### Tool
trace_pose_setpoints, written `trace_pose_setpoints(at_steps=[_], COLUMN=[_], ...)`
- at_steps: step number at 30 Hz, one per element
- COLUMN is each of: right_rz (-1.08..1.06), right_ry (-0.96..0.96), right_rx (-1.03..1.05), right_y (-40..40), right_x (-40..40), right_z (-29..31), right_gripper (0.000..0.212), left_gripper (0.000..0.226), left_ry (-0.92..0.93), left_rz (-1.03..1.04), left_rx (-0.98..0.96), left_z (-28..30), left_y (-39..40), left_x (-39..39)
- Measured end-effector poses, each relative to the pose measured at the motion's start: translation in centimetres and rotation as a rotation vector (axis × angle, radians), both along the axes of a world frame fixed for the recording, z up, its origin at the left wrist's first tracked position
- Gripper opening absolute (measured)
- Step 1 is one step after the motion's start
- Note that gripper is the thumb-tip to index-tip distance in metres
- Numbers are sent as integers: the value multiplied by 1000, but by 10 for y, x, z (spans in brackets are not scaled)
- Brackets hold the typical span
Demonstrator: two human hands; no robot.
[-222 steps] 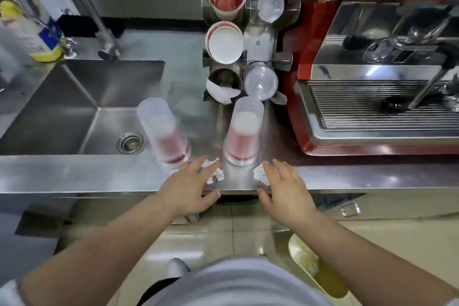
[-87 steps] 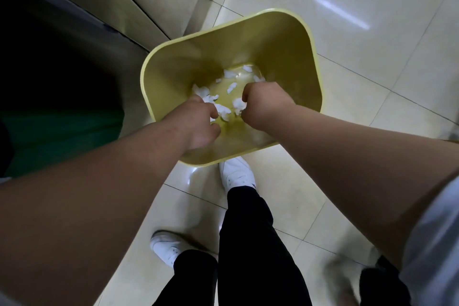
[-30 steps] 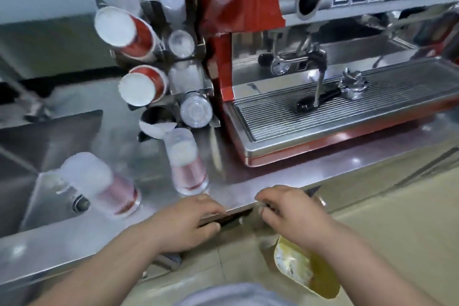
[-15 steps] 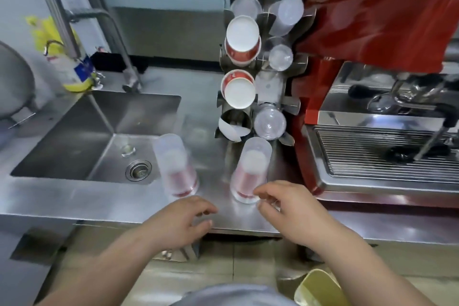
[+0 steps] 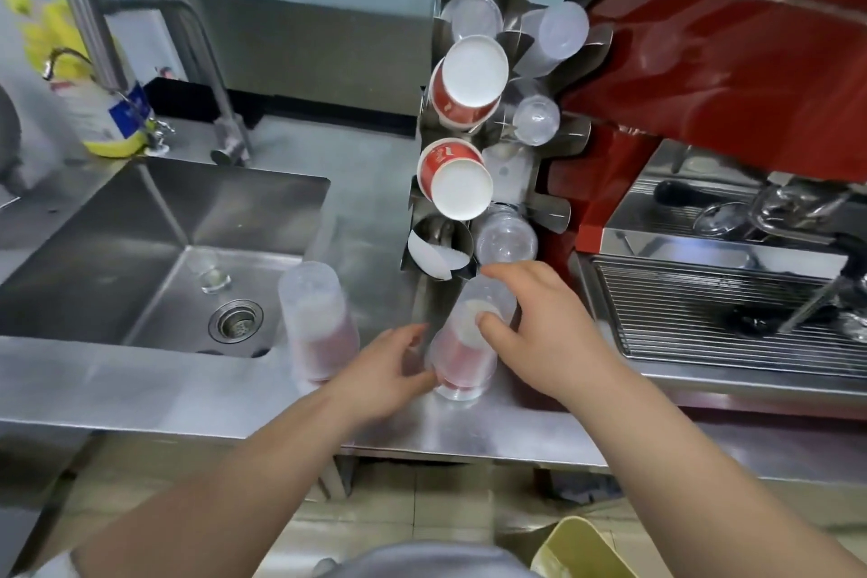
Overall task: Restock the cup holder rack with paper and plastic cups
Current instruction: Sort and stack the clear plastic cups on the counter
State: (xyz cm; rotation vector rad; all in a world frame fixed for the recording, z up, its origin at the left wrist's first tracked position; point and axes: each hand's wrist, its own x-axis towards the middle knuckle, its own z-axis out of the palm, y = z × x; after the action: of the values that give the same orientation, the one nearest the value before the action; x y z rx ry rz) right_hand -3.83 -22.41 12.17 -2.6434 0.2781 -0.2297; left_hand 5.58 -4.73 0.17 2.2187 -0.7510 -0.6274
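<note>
The steel cup holder rack stands at the back of the counter. It holds red paper cups in its left slots and clear plastic cups in its right slots. Its lowest left slot shows only a white cup bottom. Two sleeves of red paper cups wrapped in clear plastic stand upside down on the counter: a left sleeve and a right sleeve. My right hand grips the top of the right sleeve. My left hand curls round its lower part.
A steel sink with a small glass lies to the left, with a tap and a yellow bottle behind it. A red espresso machine and its drip grate fill the right. On the floor stands a yellow bin.
Both hands moved forward from the counter's front edge onto the right sleeve. Seconds earlier they dropped white paper scraps into the yellow bin.
</note>
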Motion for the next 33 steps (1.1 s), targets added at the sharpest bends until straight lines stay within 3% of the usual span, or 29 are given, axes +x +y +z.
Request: trace_pose_setpoints(at_steps=[6,13,33], right_rz=[24,-24,-75], right_ry=[64,72,22], right_rx=[27,54,86], right_y=[3,3,5], right_x=[10,10,4], right_z=[-16,-26,-10], right_gripper=[66,68,66], left_gripper=[92,73,67], left_ry=[95,92,80], left_rz=[10,70,76], left_rx=[-34,-104,-184], left_z=[-10,-15,-5], left_y=[-10,-22,-26], left_x=[-4,-13,-12])
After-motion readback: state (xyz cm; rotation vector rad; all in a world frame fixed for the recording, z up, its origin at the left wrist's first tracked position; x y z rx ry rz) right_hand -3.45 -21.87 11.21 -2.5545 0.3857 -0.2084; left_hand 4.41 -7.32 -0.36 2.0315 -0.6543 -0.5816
